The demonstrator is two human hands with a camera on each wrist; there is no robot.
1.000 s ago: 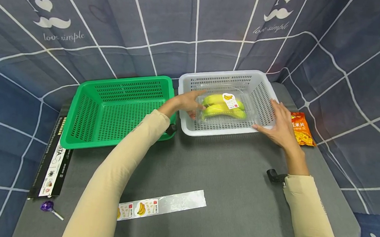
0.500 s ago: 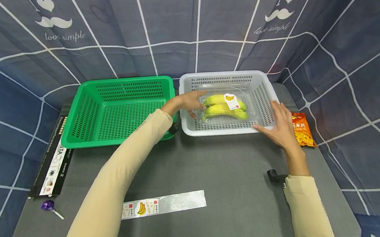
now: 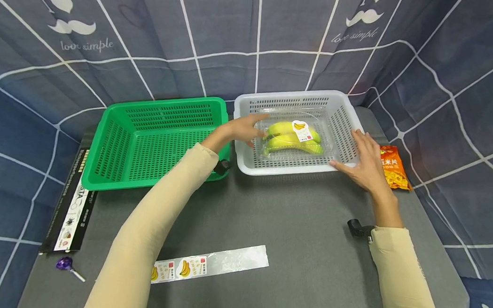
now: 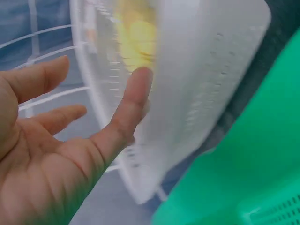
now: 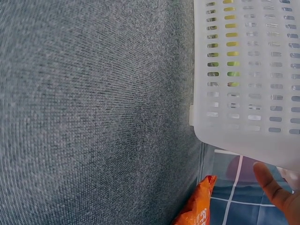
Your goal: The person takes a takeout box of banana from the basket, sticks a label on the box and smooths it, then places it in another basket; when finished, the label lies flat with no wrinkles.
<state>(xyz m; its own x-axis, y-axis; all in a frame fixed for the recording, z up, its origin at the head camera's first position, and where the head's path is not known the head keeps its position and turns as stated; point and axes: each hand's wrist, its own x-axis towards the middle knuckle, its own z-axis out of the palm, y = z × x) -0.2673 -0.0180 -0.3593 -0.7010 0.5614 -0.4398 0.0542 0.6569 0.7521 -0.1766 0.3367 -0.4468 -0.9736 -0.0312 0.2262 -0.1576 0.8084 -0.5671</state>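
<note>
In the head view a clear plastic box of yellow-green bananas (image 3: 294, 142) with a banana label (image 3: 301, 131) lies inside a white slotted basket (image 3: 289, 172). My left hand (image 3: 243, 129) hovers over the basket's left end, fingertips near the box. The left wrist view, blurred, shows that hand (image 4: 51, 154) with fingers spread and nothing held. My right hand (image 3: 364, 163) rests on the basket's right end, thumb at the front corner and fingers along the right rim. In the right wrist view, only part of the right hand (image 5: 276, 190) shows below the basket wall (image 5: 253, 145).
To the left stands a green basket (image 3: 151, 185). A long black box (image 3: 67, 209) and a purple lollipop (image 3: 65, 263) lie at the table's left. A strip of banana stickers (image 3: 210, 265) lies near the front, partly behind my left sleeve. An orange snack bag (image 3: 394, 167) lies far right.
My left hand has drawn back slightly to the left from the banana box. The box sits a touch further right in the basket. My right hand stays at the basket's right end.
</note>
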